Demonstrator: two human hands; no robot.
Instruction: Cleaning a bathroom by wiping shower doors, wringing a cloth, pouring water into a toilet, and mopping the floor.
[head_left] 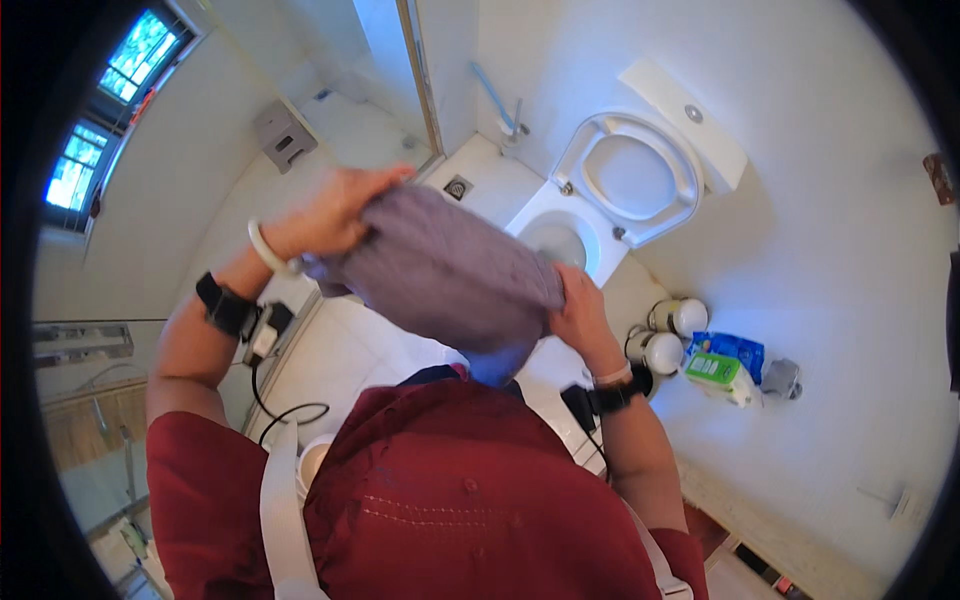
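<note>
A greyish-purple cloth [450, 265], which looks like a folded towel, is stretched between my two hands in front of my chest. My left hand [335, 210] is closed on its upper left corner, slightly blurred by motion. At the cloth's right edge, my right hand [582, 318] grips it with the thumb on top. The lower edge of the cloth hangs close to my red shirt. Beyond it stands a white toilet [560, 240] with its seat and lid [630, 175] raised. The cloth hides part of the toilet's front and the floor.
A grey step stool [284, 135] stands at the far left near a glass panel. A toilet brush [512, 128] is in the far corner. White canisters [660, 352] and a green-and-white wipes pack [715, 372] sit along the right wall. A floor drain [458, 188] lies left of the toilet.
</note>
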